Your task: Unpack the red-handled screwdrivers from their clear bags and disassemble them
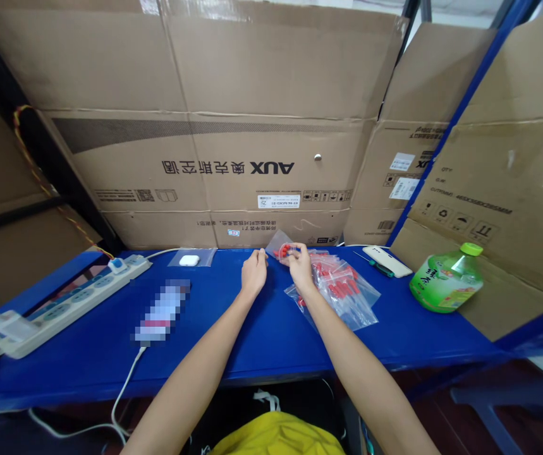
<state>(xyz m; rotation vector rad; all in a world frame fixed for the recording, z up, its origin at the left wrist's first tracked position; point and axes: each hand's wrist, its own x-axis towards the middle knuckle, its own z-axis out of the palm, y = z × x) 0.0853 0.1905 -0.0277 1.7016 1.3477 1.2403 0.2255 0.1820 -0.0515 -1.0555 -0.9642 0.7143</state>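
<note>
My right hand (301,270) pinches a small clear plastic bag (278,240) with small red pieces in it, lifted at the back of the blue table. To the left of it, my left hand (253,275) is closed, thumb and fingers pressed together near the bag. Whatever its fingertips may hold is too small to make out. Beside and partly under my right forearm lies a heap of clear zip bags (342,287), several with red pieces inside.
Cardboard panels (233,76) wall the blue table (271,341). On the left are a power strip (76,303), a blurred-out phone (163,313) on a cable and a white case (189,260) on a bag. A green bottle (446,281), a white device (387,260) and a green-handled screwdriver (381,268) lie right.
</note>
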